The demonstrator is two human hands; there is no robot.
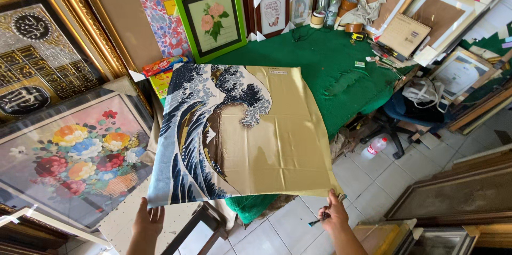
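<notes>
Wave print (240, 132) pinched by both hands' fingers (152, 213), above green table (330, 68), flower painting (74, 154) beside.

A work table (341, 68) covered in green cloth is seen strewn with framing supplies: tape rolls (318, 19) and a plastic bottle (333, 7) at 12 o'clock, a desk calendar (404, 35) and pens (385, 54) at 2 o'clock. A second bottle (374, 148) is laid on the tiled floor (373, 180) at 4 o'clock.
</notes>
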